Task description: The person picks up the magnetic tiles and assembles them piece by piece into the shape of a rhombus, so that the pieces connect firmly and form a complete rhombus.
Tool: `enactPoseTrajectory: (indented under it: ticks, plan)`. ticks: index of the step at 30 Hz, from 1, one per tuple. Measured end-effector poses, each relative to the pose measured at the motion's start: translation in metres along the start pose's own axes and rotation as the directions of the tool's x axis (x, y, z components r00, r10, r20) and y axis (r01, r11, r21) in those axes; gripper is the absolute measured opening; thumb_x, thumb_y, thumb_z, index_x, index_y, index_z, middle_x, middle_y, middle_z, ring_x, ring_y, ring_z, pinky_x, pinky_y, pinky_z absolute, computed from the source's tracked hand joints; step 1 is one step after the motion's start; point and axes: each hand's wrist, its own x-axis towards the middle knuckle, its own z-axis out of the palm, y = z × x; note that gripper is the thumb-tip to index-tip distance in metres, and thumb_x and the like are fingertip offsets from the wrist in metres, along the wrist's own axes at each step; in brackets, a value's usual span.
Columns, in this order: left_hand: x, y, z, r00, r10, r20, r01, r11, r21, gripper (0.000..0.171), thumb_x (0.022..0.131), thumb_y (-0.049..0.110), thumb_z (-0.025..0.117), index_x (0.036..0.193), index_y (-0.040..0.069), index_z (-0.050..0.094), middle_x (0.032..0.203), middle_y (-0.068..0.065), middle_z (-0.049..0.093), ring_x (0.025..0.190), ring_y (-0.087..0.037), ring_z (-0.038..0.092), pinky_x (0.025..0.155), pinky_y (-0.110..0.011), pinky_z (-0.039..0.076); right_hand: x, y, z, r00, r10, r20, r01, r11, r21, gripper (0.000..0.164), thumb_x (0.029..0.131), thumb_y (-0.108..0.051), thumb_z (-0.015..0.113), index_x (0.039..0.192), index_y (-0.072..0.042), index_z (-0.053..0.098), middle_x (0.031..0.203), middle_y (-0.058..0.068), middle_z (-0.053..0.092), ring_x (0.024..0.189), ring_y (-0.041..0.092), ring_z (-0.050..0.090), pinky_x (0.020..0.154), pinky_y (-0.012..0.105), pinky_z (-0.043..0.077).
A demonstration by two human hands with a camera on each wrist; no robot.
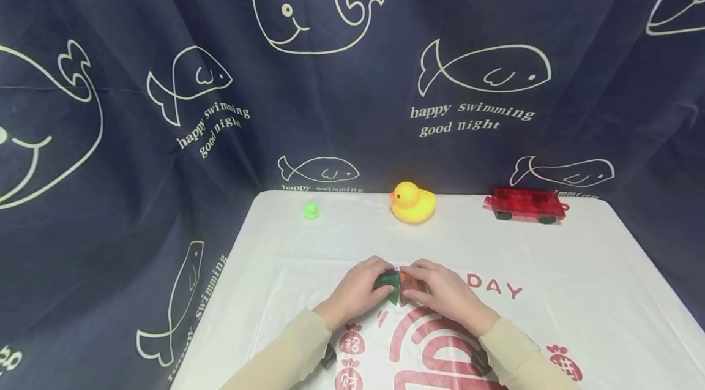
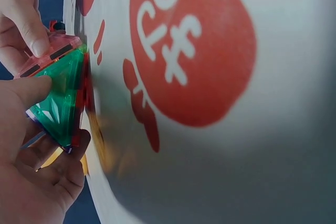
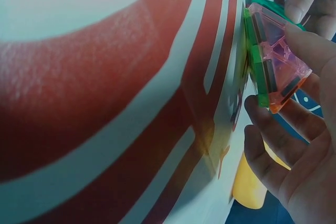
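Observation:
Near the middle of the white table, my left hand (image 1: 355, 292) and my right hand (image 1: 443, 292) face each other around a small build of translucent magnetic tiles. A green triangular tile (image 2: 65, 90) forms its left side, with the left thumb on its face and fingers behind and at the lower corner. On the right side stands a pink tile (image 3: 283, 59), gripped between the right thumb and fingers. The two tiles meet at an upright edge in the head view. Orange and green edging shows around the pink one in the right wrist view. The inside of the build is mostly hidden.
Along the back edge sit a small green toy (image 1: 311, 210), a yellow rubber duck (image 1: 413, 203) and a red translucent wheeled car base (image 1: 527, 205). The table's cover (image 1: 573, 255) bears red printed pictures and letters. A dark blue curtain (image 1: 352, 102) hangs right behind the table.

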Motion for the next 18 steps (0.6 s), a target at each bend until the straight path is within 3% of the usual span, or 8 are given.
enactPoseTrajectory:
  ticks: [18]
  plan:
    - [-0.0003, -0.0003, -0.0022, 0.999, 0.042, -0.023, -0.041, 0.999, 0.021, 0.038, 0.099, 0.032, 0.074, 0.132, 0.016, 0.066, 0.122, 0.005, 0.066, 0.112, -0.01, 0.063, 0.101, -0.03, 0.05, 0.005, -0.0037, 0.001, 1.0, -0.019, 0.006, 0.018, 0.999, 0.043, 0.049, 0.091, -0.037, 0.083, 0.134, -0.017, 0.071, 0.117, -0.008, 0.067, 0.097, 0.006, 0.062, 0.09, 0.04, 0.057]
